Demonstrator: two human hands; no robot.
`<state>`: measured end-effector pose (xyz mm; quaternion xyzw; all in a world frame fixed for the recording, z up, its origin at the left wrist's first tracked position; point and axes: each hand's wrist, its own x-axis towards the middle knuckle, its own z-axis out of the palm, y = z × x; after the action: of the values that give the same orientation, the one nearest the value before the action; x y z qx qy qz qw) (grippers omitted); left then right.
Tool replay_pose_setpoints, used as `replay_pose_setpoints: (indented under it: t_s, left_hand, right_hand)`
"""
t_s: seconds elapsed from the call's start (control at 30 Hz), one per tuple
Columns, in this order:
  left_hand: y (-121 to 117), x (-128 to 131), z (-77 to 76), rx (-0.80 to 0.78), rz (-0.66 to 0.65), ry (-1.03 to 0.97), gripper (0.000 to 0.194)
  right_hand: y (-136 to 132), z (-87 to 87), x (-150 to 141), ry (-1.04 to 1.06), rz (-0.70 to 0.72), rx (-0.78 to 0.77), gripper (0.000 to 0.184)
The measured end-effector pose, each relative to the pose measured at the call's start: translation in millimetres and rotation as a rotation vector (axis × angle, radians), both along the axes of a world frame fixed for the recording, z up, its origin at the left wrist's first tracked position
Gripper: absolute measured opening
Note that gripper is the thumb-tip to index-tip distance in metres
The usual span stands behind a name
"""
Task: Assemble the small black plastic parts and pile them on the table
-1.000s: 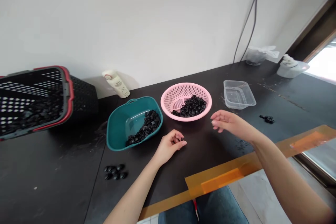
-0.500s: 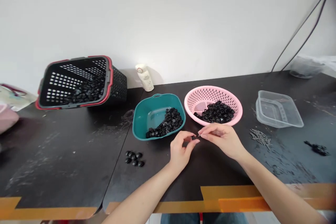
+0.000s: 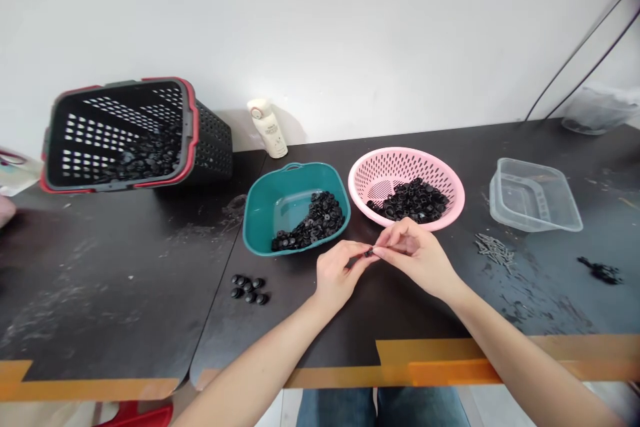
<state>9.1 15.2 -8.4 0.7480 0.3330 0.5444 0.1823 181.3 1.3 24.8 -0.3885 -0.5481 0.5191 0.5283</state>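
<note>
My left hand and my right hand meet in front of me over the black table, fingertips pinched together on one small black part. Just behind them stand a teal tub and a pink perforated bowl, each holding a heap of small black round parts. A few finished black parts lie in a cluster on the table left of my left hand.
A black basket with a red rim lies tipped at the back left, black parts inside. A white bottle stands by the wall. At the right are a clear plastic tray, a scatter of thin pins and a small black clump. Orange tape lines the near edge.
My right hand has come in from the right to meet my left hand, and both now pinch the small part. The view has swung left.
</note>
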Motion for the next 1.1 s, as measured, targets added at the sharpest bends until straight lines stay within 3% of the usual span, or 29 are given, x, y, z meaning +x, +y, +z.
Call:
replay_pose_setpoints:
  t_s: [0.27, 0.53, 0.87, 0.97, 1.1]
  left_hand:
    - [-1.5, 0.9, -2.5, -0.077, 0.041, 0.025, 0.015]
    - [1.3, 0.3, -1.5, -0.036, 0.031, 0.041, 0.013]
    - [1.3, -1.7, -2.9, 0.11, -0.014, 0.073, 0.015]
    - [0.4, -0.7, -3.8, 0.056, -0.001, 0.06, 0.013]
    - [-1.5, 3.2, -6.5, -0.102, 0.027, 0.026, 0.014]
  right_hand:
    - [-2.9, 10.2, 0.8, -0.066, -0.027, 0.027, 0.026]
    - [-0.6, 2.6, -2.5, -0.131, -0.078, 0.048, 0.026]
    - [3.7, 3.9, -0.3, 0.118, 0.067, -0.305, 0.036]
    - [4.5, 1.5, -3.4, 0.17, 0.04, -0.293, 0.034]
    - [0.7, 8.5, -0.8, 0.042, 0.026, -0.233, 0.026]
